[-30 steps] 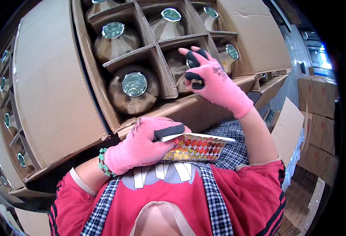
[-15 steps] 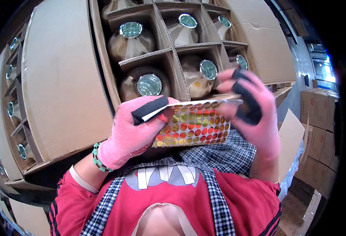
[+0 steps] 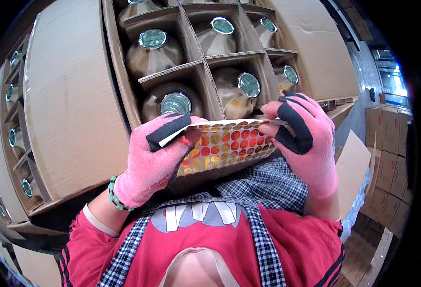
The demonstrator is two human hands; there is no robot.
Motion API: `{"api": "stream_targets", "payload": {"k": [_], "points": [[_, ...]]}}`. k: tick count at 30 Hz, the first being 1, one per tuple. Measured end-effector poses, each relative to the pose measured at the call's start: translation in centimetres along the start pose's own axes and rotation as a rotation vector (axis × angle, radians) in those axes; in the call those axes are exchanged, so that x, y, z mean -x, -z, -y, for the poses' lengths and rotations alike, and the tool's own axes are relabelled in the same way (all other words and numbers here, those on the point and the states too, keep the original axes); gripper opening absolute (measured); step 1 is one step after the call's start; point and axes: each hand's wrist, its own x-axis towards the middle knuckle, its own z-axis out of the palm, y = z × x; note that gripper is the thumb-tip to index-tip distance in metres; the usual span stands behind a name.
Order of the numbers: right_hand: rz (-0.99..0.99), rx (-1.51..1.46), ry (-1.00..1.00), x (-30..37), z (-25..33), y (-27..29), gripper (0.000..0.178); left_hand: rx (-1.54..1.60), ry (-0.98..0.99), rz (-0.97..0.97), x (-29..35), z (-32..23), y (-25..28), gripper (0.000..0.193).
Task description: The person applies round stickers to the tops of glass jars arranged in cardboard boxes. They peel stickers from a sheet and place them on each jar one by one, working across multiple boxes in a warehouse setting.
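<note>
A sheet of round, shiny red and gold stickers [image 3: 229, 146] is held up in front of my chest. My left hand [image 3: 150, 155], in a pink glove with black finger patches, is closed on the sheet's left end, thumb in front. At the upper right edge, bare fingertips of my gloved right hand [image 3: 306, 138] pinch the sheet; whether a loose sticker is between them cannot be seen. Just beyond the sheet, silvered glass flask liners [image 3: 237, 93] with open round mouths stand in a divided carton [image 3: 213, 81]. Small round yellow stickers mark two of the liners.
A long carton flap [image 3: 72, 105] lies folded out at the left. Past it, another carton [image 3: 28, 162] holds more liners. A second flap [image 3: 315, 48] spreads at the right. Stacked brown boxes [image 3: 385, 162] stand farther right.
My right hand has come down and left, its fingers closing at the sheet's upper edge. My left hand and the sheet have shifted slightly left. A yellow sticker now shows on the right-hand liner.
</note>
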Motion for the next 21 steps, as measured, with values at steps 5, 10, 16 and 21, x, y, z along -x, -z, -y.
{"api": "stream_targets", "payload": {"k": [5, 10, 16, 21], "points": [[-0.045, 0.119, 0.156, 0.4, -0.7, -0.2, 0.018, -0.017, -0.015, -0.032, -0.2, 0.0, -0.2, 0.018], [-0.018, -0.008, 0.101, -0.1, -0.2, -0.1, 0.017, -0.051, 0.004, -0.057, -0.1, 0.0, -0.1, 0.021], [0.254, -0.257, 0.160, -3.5, 0.9, -1.5, 0.010, -0.596, -0.592, 0.548, 1.3, 2.2, -2.0, 0.035], [0.395, -0.109, 0.408, -5.4, 2.2, -9.9, 0.010, -0.637, -0.635, 0.678, 2.6, 3.6, -3.5, 0.045]]}}
